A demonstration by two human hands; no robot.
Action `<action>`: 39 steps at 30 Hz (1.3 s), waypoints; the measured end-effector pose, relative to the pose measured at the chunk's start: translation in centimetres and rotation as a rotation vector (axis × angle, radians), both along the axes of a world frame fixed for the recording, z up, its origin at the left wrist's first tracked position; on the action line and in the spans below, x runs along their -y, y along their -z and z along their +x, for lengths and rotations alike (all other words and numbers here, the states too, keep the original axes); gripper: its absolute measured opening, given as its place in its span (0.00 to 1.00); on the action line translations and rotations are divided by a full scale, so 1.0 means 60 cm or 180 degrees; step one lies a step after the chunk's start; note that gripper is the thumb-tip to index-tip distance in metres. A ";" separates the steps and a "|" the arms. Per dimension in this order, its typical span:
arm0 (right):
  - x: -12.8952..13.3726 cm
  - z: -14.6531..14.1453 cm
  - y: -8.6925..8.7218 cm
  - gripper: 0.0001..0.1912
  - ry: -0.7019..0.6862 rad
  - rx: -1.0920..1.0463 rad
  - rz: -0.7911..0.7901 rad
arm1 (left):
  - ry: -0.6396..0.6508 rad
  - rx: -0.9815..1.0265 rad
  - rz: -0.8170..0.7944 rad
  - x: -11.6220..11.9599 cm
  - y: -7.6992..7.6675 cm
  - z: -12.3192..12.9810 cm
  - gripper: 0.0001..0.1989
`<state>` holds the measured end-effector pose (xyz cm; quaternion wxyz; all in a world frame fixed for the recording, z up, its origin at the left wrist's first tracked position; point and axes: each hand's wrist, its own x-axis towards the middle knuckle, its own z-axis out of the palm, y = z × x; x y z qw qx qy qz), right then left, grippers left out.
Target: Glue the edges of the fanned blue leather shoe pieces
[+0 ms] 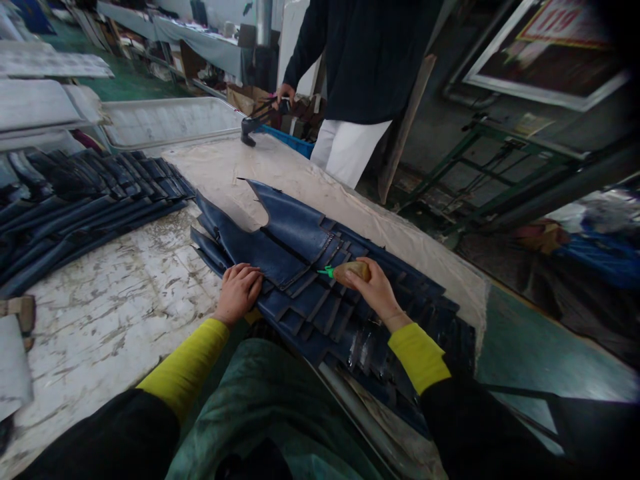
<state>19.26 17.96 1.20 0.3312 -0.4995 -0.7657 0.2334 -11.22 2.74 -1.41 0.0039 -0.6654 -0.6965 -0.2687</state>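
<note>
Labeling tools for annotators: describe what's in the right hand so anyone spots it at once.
On the pale, worn worktable, find the overlapping dark blue pieces directly before the person. Over them, the right hand grips a rounded tan tool. Its bright green tip stands out against the dark blue around it.

Worktable (110, 333): white top, worn & scuffed. Green flr (135, 83) beyond it, also off its R end, a bit shiny there. Behind table: long bench (220, 53) w/ grey cloth, pale wall (225, 10). R of table: dim grey wall (435, 133), framed "119" sign (560, 57), green metal rack (535, 141) below.
</note>
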 end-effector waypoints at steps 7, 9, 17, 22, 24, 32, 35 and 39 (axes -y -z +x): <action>0.025 -0.007 -0.011 0.27 0.0023 -0.0169 -0.0506 | -0.0006 0.0030 0.0002 -0.001 0.004 -0.002 0.14; 0.031 -0.008 -0.012 0.27 0.0017 -0.0253 -0.0668 | -0.0004 0.0022 -0.0006 -0.001 0.004 -0.002 0.14; 0.057 -0.013 -0.015 0.24 -0.0242 -0.0433 -0.0885 | 0.0003 0.0043 0.0010 -0.001 0.003 -0.001 0.13; 0.064 -0.016 -0.026 0.25 -0.0242 -0.0389 -0.0751 | -0.0014 0.0007 0.0022 -0.001 0.002 -0.001 0.13; 0.070 -0.018 -0.031 0.25 -0.0243 -0.0359 -0.0715 | -0.0012 -0.0001 0.0006 -0.001 0.000 -0.001 0.14; 0.110 -0.035 -0.056 0.25 -0.0631 -0.0308 -0.0662 | -0.0025 -0.0023 -0.0011 0.000 -0.002 0.002 0.13; 0.115 -0.035 -0.057 0.25 -0.0598 -0.0307 -0.0626 | -0.0033 -0.0052 0.0008 0.000 0.001 0.001 0.13; 0.120 -0.036 -0.053 0.25 -0.0693 -0.0308 -0.0674 | -0.0017 -0.0056 0.0038 -0.001 0.004 0.000 0.13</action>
